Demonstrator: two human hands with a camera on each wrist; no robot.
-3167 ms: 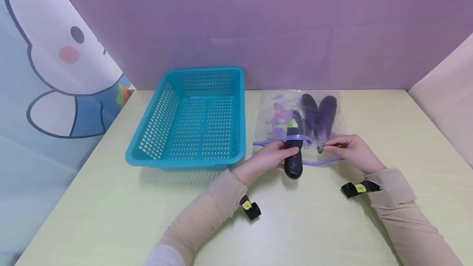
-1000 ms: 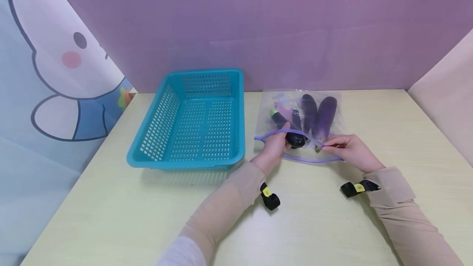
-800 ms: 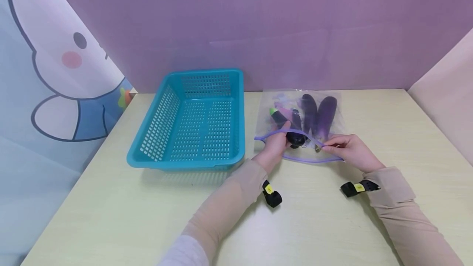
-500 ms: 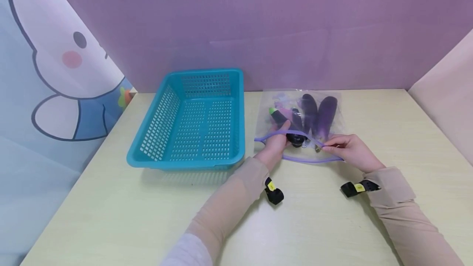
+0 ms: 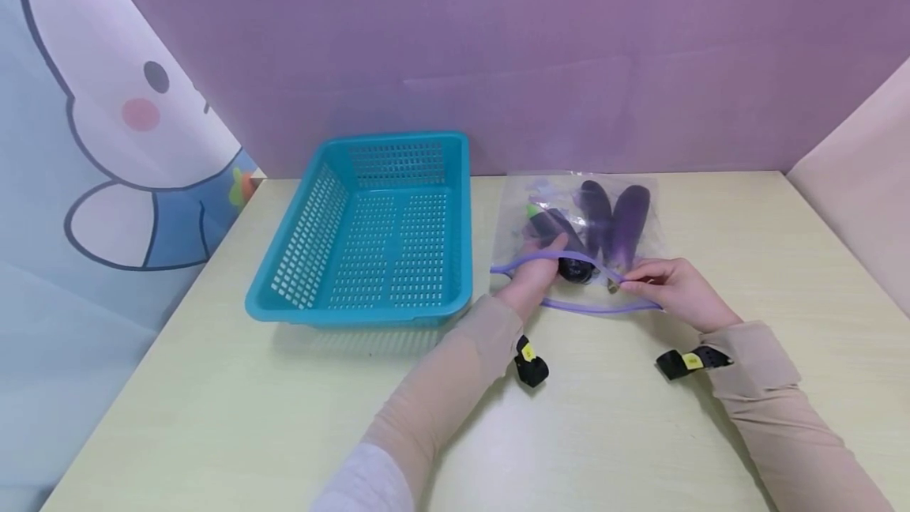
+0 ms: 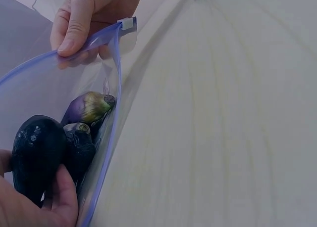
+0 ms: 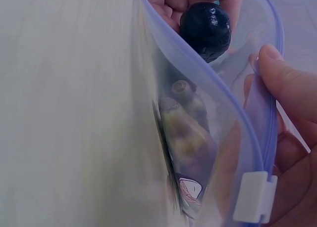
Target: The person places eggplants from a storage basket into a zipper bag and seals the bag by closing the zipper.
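Observation:
A clear zip bag with purple edges lies flat, its mouth parted towards me. My left hand reaches through the mouth and grips a dark eggplant, fingers on one side and thumb on the other in the left wrist view. The held eggplant slants, its green-topped end deeper in the bag and its rounded end at the opening. To its right lie a purple eggplant and a darker eggplant, stem ends towards the mouth. My right hand pinches the upper purple edge, close to the white slider.
A turquoise perforated basket stands left of the bag on the pale table. Behind both rises a purple backdrop. A cartoon-printed cloth hangs along the left side.
My left hand has carried the eggplant from the bag's mouth inward, tilting its green end to the left. Lately both shifted slightly right. My right hand has kept its pinch on the edge.

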